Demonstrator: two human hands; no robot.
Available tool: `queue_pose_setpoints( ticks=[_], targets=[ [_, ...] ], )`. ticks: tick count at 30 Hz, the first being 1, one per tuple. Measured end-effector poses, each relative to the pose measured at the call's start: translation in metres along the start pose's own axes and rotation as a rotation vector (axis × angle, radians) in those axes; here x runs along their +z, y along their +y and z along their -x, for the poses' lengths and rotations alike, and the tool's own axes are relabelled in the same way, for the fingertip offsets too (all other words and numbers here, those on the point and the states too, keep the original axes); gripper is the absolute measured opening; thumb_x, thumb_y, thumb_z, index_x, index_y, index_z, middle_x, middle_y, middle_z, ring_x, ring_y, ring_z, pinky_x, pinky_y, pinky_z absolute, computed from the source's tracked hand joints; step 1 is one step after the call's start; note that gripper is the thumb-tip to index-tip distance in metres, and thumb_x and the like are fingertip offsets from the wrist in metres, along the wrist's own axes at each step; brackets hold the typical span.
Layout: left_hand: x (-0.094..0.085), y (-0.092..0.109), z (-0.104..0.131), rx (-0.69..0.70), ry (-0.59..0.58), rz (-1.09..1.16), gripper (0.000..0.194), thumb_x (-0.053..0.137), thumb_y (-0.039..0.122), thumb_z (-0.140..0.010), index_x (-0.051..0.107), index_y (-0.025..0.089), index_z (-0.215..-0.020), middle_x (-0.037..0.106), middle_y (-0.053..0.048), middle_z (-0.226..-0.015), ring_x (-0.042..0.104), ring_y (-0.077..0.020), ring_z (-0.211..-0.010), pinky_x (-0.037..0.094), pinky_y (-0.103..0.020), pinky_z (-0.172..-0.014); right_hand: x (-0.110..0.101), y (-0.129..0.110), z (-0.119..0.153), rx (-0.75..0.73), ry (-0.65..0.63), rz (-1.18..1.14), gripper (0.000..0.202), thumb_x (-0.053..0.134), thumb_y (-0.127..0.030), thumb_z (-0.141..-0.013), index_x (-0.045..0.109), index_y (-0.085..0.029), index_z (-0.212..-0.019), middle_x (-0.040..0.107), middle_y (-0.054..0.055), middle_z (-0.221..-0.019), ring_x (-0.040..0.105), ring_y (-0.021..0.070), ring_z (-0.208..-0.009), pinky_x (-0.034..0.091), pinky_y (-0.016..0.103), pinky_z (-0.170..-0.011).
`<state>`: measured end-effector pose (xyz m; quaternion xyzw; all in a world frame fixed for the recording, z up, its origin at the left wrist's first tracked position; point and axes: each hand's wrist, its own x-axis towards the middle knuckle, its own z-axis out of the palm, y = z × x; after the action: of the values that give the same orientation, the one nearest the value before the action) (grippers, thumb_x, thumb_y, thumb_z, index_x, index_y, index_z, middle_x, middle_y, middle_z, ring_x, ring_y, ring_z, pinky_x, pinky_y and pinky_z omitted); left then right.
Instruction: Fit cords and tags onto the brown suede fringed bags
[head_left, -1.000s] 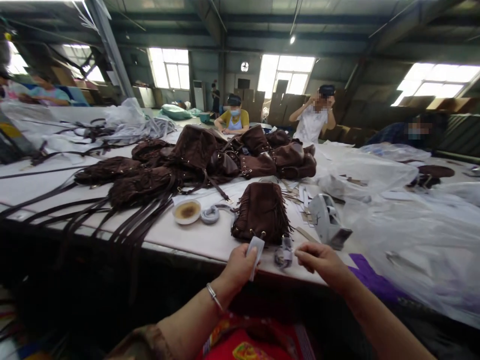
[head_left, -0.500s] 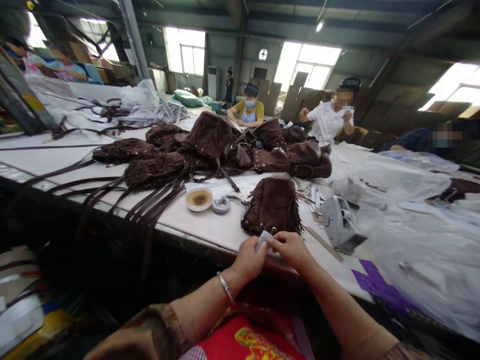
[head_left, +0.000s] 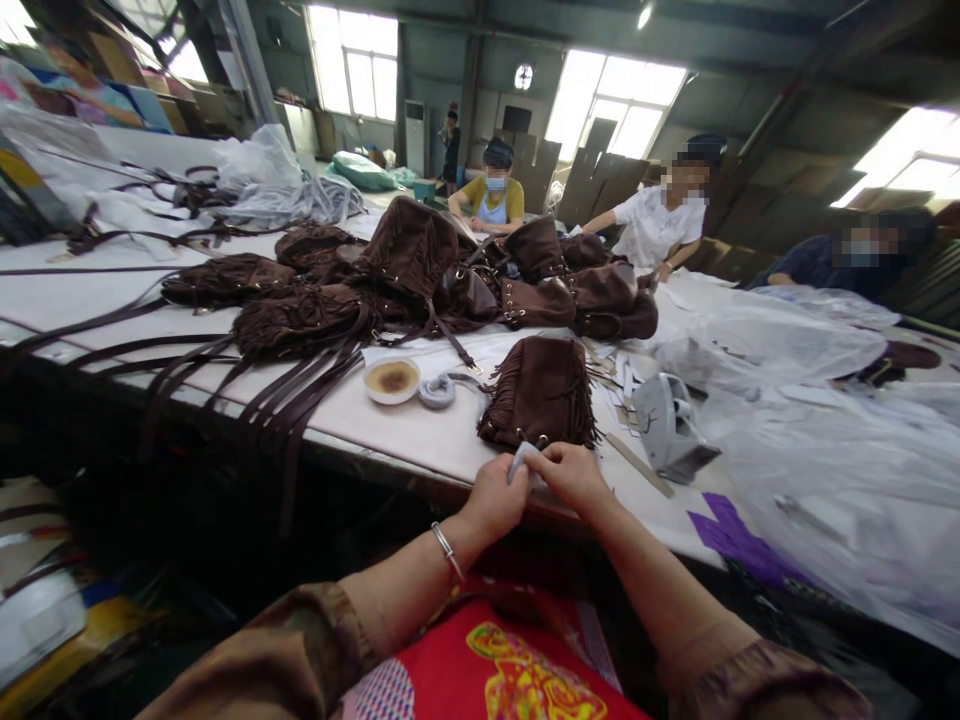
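At the table's front edge my left hand [head_left: 495,497] is closed round a small piece of light grey material [head_left: 523,460]; whether it is cloth or paper I cannot tell. My right hand [head_left: 576,480] pinches the same piece between thumb and forefinger, close against the left. Just beyond both hands lies a dark brown fringed bag [head_left: 541,390], its metal rings towards me. Anything inside the grey piece is hidden by my fingers. To the left of the bag are a white bowl [head_left: 391,381] of yellowish-brown stuff and a small grey coil [head_left: 437,391].
A pile of brown bags [head_left: 405,255] fills the table's middle, with straps [head_left: 262,400] hanging over the front edge. On the right are a grey tape dispenser [head_left: 667,425], paper scraps, purple material [head_left: 739,540] and plastic sheeting [head_left: 832,480]. Several people work around the table.
My hands stay together on the grey piece, with slight finger movement. The view has shifted a little. The white-shirted person across the table has lowered their hands and reached towards the bags.
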<state>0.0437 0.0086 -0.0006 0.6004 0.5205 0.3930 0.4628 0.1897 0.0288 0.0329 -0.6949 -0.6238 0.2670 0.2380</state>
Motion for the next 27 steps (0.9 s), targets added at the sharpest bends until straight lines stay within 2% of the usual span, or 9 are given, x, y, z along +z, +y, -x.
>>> queue_pose_setpoints(
  ticks=[3, 7, 11, 14, 18, 23, 27],
  targets=[
    [-0.003, 0.001, 0.000, -0.067, -0.026, 0.091, 0.024, 0.049, 0.033, -0.087, 0.061, 0.015, -0.078, 0.056, 0.000, -0.064, 0.049, -0.0127, -0.058, 0.036, -0.023, -0.054, 0.000, 0.003, 0.005, 0.089, -0.102, -0.270, 0.030, 0.065, -0.048, -0.069, 0.065, -0.018, -0.065, 0.058, -0.001, -0.050, 0.048, 0.0119, -0.046, 0.033, 0.024, -0.045],
    [-0.001, 0.002, 0.001, -0.154, -0.087, 0.274, 0.027, 0.050, 0.040, -0.086, 0.059, 0.016, -0.082, 0.054, 0.002, -0.060, 0.048, -0.0106, -0.050, 0.036, -0.021, -0.047, -0.002, 0.005, 0.009, 0.207, -0.122, -0.469, 0.032, 0.074, -0.046, -0.061, 0.062, -0.018, -0.071, 0.055, -0.003, -0.048, 0.041, 0.0095, -0.039, 0.030, 0.023, -0.037],
    [0.001, 0.004, 0.002, -0.227, -0.161, 0.504, 0.032, 0.057, 0.047, -0.083, 0.058, 0.015, -0.085, 0.054, 0.003, -0.061, 0.046, -0.0084, -0.046, 0.036, -0.020, -0.042, -0.006, 0.005, 0.011, 0.244, -0.196, -0.626, 0.040, 0.078, -0.051, -0.058, 0.060, -0.017, -0.066, 0.055, -0.003, -0.051, 0.037, 0.0064, -0.038, 0.026, 0.021, -0.035],
    [0.000, 0.004, 0.001, -0.270, -0.210, 0.661, 0.039, 0.064, 0.050, -0.079, 0.057, 0.013, -0.090, 0.056, 0.002, -0.064, 0.047, -0.0072, -0.046, 0.037, -0.018, -0.041, -0.008, 0.003, 0.013, 0.245, -0.234, -0.724, 0.045, 0.079, -0.054, -0.058, 0.056, -0.016, -0.062, 0.050, -0.006, -0.049, 0.032, 0.0040, -0.038, 0.020, 0.019, -0.036],
    [-0.007, 0.003, -0.003, -0.360, -0.289, 0.848, 0.036, 0.068, 0.044, -0.082, 0.057, 0.011, -0.092, 0.058, 0.001, -0.069, 0.048, -0.0055, -0.047, 0.041, -0.018, -0.044, -0.007, 0.001, 0.016, 0.187, -0.217, -0.813, 0.045, 0.081, -0.053, -0.058, 0.059, -0.015, -0.065, 0.046, -0.007, -0.046, 0.031, 0.0039, -0.040, 0.019, 0.019, -0.038],
    [-0.017, 0.002, -0.010, -0.567, -0.427, 1.025, 0.021, 0.056, 0.031, -0.094, 0.058, 0.010, -0.095, 0.057, -0.001, -0.069, 0.051, -0.0063, -0.048, 0.044, -0.018, -0.045, -0.004, 0.003, 0.019, 0.115, -0.203, -0.904, 0.043, 0.083, -0.049, -0.060, 0.065, -0.012, -0.073, 0.052, -0.005, -0.050, 0.036, 0.0039, -0.042, 0.023, 0.019, -0.042],
    [-0.018, -0.001, -0.013, -0.677, -0.530, 1.194, 0.024, 0.046, 0.030, -0.099, 0.058, 0.010, -0.096, 0.055, -0.001, -0.068, 0.052, -0.0058, -0.047, 0.043, -0.016, -0.044, -0.001, 0.007, 0.016, 0.196, -0.271, -0.992, 0.046, 0.085, -0.050, -0.059, 0.061, -0.014, -0.074, 0.053, -0.006, -0.053, 0.031, 0.0016, -0.039, 0.017, 0.017, -0.038]
  ],
)
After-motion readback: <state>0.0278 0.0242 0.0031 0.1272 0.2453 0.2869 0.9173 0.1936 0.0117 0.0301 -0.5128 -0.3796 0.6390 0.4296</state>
